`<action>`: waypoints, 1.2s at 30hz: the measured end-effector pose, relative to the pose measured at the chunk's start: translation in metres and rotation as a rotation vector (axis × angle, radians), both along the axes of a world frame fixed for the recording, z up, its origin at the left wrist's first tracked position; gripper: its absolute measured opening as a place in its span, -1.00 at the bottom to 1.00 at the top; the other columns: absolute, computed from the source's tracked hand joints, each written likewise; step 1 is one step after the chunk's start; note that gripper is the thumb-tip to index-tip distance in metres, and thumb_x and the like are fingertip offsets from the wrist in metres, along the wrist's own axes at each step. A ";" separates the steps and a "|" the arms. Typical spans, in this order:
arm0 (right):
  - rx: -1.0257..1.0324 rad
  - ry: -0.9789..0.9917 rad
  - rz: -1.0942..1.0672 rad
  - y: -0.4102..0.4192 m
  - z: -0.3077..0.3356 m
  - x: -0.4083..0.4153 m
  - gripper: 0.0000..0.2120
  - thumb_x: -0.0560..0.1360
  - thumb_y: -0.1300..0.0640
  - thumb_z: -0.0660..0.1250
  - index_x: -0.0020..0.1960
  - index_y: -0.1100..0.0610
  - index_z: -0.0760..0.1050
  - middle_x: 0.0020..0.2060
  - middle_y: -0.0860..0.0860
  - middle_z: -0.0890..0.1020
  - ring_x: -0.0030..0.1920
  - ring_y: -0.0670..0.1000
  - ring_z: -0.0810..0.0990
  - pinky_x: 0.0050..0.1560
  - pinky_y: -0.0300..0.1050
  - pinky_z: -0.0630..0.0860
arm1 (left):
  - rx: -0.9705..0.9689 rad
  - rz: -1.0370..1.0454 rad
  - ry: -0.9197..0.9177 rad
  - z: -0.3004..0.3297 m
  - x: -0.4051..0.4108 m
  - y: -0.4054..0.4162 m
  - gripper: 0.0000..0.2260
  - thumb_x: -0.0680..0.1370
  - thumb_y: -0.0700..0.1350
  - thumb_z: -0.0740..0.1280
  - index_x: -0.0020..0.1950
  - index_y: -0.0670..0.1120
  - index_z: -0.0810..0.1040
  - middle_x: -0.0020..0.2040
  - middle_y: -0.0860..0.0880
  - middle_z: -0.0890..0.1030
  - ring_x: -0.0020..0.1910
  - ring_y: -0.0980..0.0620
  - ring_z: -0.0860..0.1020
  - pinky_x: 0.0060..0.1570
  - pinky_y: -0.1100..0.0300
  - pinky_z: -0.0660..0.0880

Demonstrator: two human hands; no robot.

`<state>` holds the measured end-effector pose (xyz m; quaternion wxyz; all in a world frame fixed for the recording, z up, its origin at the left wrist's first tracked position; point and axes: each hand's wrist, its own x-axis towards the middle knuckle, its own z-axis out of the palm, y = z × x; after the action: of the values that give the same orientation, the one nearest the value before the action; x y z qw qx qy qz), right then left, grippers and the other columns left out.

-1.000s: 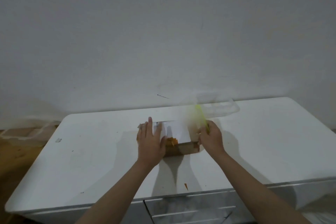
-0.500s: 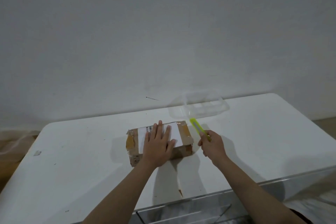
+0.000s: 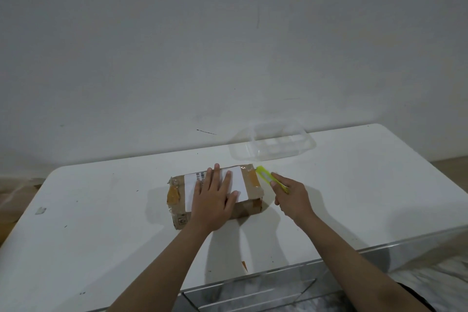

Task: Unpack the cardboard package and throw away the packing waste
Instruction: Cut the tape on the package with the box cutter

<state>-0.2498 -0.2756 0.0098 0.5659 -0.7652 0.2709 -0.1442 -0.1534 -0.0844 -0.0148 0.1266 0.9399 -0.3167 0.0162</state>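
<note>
A brown cardboard package (image 3: 250, 186) wrapped in tape, with a white shipping label on top, lies flat on the white table (image 3: 101, 210). My left hand (image 3: 214, 199) rests palm down on its top, fingers spread. My right hand (image 3: 292, 196) is just right of the package and grips a yellow-green utility knife (image 3: 266, 176). The knife's tip points up and left, close to the package's far right corner.
A clear plastic container (image 3: 276, 144) sits at the back of the table by the wall. A small orange scrap (image 3: 244, 266) lies near the front edge, above metallic drawers (image 3: 253, 294). A tiny scrap (image 3: 40, 210) lies at the left.
The package went from tipped up on edge to lying flat with the label up. My left hand moved onto its top, and my right hand brought the knife down beside its right end.
</note>
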 end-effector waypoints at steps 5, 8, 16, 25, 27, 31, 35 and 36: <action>0.027 -0.007 0.013 -0.003 0.001 0.003 -0.70 0.56 0.09 0.29 0.28 0.03 0.51 -0.51 0.02 0.50 -0.60 -0.17 0.40 -0.54 -0.43 0.31 | -0.028 0.002 -0.005 -0.001 0.001 -0.001 -0.38 0.54 0.26 -0.20 0.55 0.02 0.07 0.56 -0.09 -0.05 0.54 -0.13 -0.07 0.44 -0.17 0.01; 0.048 -0.004 0.014 -0.005 0.001 0.004 -0.70 0.55 0.06 0.30 0.27 0.01 0.52 -0.54 0.01 0.49 -0.60 -0.15 0.38 -0.57 -0.35 0.31 | -0.014 0.003 -0.010 -0.002 0.001 0.000 -0.38 0.54 0.26 -0.20 0.55 0.03 0.05 0.56 -0.09 -0.06 0.54 -0.12 -0.08 0.44 -0.16 0.00; 0.054 -0.005 0.009 -0.007 0.003 0.001 -0.71 0.52 0.02 0.34 0.23 0.01 0.56 -0.62 -0.14 0.49 -0.57 -0.11 0.40 -0.58 -0.29 0.32 | -0.027 0.004 -0.005 -0.002 0.000 0.000 -0.36 0.53 0.28 -0.23 0.55 0.04 0.02 0.57 -0.07 -0.09 0.54 -0.09 -0.12 0.45 -0.13 -0.05; 0.075 0.014 0.038 -0.015 0.009 0.000 -0.72 0.50 -0.03 0.35 0.19 -0.02 0.58 -0.55 0.05 0.46 -0.58 -0.07 0.35 -0.58 -0.28 0.30 | 0.002 0.012 -0.010 -0.001 0.000 -0.001 -0.37 0.52 0.27 -0.24 0.55 0.05 0.01 0.57 -0.07 -0.11 0.54 -0.09 -0.13 0.45 -0.11 -0.06; 0.085 0.026 0.055 -0.017 0.009 -0.002 -0.72 0.50 -0.04 0.36 0.19 -0.04 0.58 -0.56 0.04 0.44 -0.57 -0.05 0.33 -0.55 -0.25 0.30 | -0.001 0.012 -0.005 -0.001 0.000 -0.001 -0.36 0.52 0.28 -0.24 0.55 0.04 0.02 0.57 -0.07 -0.10 0.54 -0.10 -0.12 0.45 -0.11 -0.06; 0.106 0.035 0.098 -0.023 0.008 -0.010 -0.73 0.50 -0.02 0.36 0.18 -0.05 0.59 -0.58 0.00 0.41 -0.58 -0.06 0.32 -0.55 -0.24 0.28 | -0.011 0.013 -0.007 -0.003 0.001 -0.002 -0.31 0.51 0.32 -0.29 0.55 0.03 0.04 0.57 -0.09 -0.06 0.54 -0.13 -0.07 0.44 -0.14 -0.01; 0.105 0.054 0.152 -0.028 0.013 -0.015 -0.77 0.51 0.00 0.36 0.16 -0.06 0.60 -0.54 0.04 0.38 -0.59 -0.08 0.29 -0.56 -0.27 0.25 | 0.016 0.017 -0.009 -0.003 0.001 -0.002 -0.29 0.48 0.33 -0.32 0.55 0.04 0.01 0.57 -0.09 -0.09 0.54 -0.12 -0.10 0.45 -0.12 -0.04; 0.105 0.060 0.160 -0.029 0.014 -0.016 -0.78 0.51 0.01 0.36 0.15 -0.06 0.60 -0.53 0.05 0.37 -0.60 -0.09 0.29 -0.56 -0.27 0.24 | 0.011 0.018 -0.009 -0.002 0.001 -0.002 -0.28 0.48 0.34 -0.34 0.55 0.04 0.02 0.57 -0.09 -0.08 0.54 -0.12 -0.09 0.45 -0.13 -0.03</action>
<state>-0.2662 -0.3041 0.0235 0.6065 -0.7578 0.2327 -0.0611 -0.1528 -0.0866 -0.0172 0.1201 0.9432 -0.3090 0.0199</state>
